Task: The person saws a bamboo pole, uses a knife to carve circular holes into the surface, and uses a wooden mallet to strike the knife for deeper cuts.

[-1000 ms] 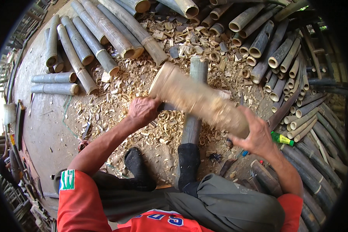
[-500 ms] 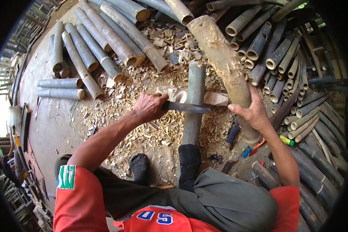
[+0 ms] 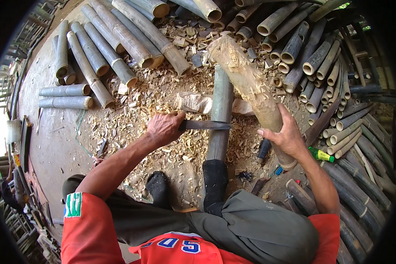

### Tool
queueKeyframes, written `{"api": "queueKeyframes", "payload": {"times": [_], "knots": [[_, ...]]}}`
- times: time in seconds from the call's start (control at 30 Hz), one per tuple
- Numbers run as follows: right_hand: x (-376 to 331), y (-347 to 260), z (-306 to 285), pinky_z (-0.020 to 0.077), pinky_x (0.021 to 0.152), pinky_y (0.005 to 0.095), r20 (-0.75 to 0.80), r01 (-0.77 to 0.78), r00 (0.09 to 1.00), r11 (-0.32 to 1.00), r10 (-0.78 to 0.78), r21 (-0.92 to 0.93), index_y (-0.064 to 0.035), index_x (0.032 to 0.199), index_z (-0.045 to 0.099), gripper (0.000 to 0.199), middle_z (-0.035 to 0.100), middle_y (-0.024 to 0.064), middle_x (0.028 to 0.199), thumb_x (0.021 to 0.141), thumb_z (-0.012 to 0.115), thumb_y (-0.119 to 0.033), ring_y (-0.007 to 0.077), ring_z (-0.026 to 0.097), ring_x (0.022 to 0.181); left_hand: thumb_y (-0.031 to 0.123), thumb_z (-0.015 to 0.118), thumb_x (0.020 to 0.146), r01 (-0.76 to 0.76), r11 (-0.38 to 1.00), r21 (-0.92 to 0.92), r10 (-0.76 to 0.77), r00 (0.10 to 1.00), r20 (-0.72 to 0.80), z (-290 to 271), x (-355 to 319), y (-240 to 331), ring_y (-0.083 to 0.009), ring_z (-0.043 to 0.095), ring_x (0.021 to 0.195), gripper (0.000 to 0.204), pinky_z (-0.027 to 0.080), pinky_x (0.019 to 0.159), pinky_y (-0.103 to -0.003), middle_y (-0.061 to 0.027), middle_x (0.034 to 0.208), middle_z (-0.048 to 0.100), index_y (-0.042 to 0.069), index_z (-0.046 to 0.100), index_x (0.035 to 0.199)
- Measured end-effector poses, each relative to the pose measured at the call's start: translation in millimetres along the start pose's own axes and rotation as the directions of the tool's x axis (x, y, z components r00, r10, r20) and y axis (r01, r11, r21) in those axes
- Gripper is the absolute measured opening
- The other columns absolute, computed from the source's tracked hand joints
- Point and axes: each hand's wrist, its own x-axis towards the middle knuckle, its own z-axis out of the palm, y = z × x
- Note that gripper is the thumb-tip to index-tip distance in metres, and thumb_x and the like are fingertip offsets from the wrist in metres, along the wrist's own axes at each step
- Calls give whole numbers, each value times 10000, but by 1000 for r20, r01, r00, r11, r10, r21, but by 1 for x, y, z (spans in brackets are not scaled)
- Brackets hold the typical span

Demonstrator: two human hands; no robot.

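My left hand (image 3: 165,128) is closed around the handle of a knife (image 3: 207,125), whose dark blade lies crosswise over a greenish-grey bamboo tube (image 3: 222,94). A pale wooden block (image 3: 191,103) sits under the tube, and my black-socked foot (image 3: 214,187) is at the tube's near end. On the right, my right hand (image 3: 287,134) grips a thick, club-like piece of wood (image 3: 246,77) near its lower end. Its face is battered and splintered, and its far end slants up to the left, above the tube's far end.
Wood chips (image 3: 189,145) cover the ground around the block. Cut bamboo tubes (image 3: 123,35) lie at the far left, and more bamboo tubes (image 3: 314,64) are piled at the right. A green-and-yellow bottle (image 3: 321,154) and a dark-handled tool (image 3: 264,149) lie near my right forearm.
The wooden club has come down closer to the bamboo tube, its far end shifting nearer to me. The knife has moved slightly left and toward me along the tube.
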Motion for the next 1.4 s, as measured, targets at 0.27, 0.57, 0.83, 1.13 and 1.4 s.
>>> {"api": "queueKeyframes", "payload": {"times": [0.27, 0.57, 0.83, 1.13, 1.4], "knots": [[-7, 12, 5, 522, 1019, 459, -44, 42, 998, 988, -49, -152, 32, 1412, 509, 841, 686, 259, 1274, 775, 880, -373, 383, 694, 1159, 356, 690, 1012, -9, 1000, 7, 9, 1000, 9, 6, 0, -7, -176, 571, 545, 272, 460, 462, -384, -60, 772, 664, 96, 613, 1027], [-19, 3, 3, 651, 769, 411, 376, 736, 645, 408, -665, -540, -76, 1338, 549, 667, 681, 142, 970, 790, 884, -260, 283, 744, 818, 274, 566, 1076, 20, 994, 107, -31, 994, 103, 0, 8, -6, -233, 664, 590, 220, 513, 511, -436, -91, 675, 672, 79, 650, 1018], [8, 40, 21, 647, 810, 410, 600, 711, 701, 327, -385, -622, 11, 1291, 561, 756, 697, 133, 1021, 743, 932, -355, 257, 724, 927, 225, 489, 1111, 73, 991, 109, -92, 979, 182, -15, 8, 3, -155, 558, 532, 198, 465, 481, -381, -60, 737, 663, 75, 617, 1105], [6, 33, 23, 625, 685, 404, 532, 640, 756, 258, -381, -724, -42, 1128, 604, 573, 673, 94, 933, 704, 916, -267, 258, 715, 840, 199, 498, 1096, 106, 992, 63, -118, 968, 223, -15, 15, 4, -168, 571, 537, 183, 441, 462, -383, -83, 709, 660, 80, 636, 1109], [31, 52, 12, 614, 765, 422, 510, 578, 807, 225, -297, -784, 4, 1212, 569, 637, 690, 111, 1046, 746, 891, -287, 284, 711, 919, 187, 506, 1077, 46, 994, 95, -56, 993, 99, -8, 25, -3, -204, 633, 579, 166, 513, 528, -433, -107, 762, 694, 66, 617, 1060]]}}
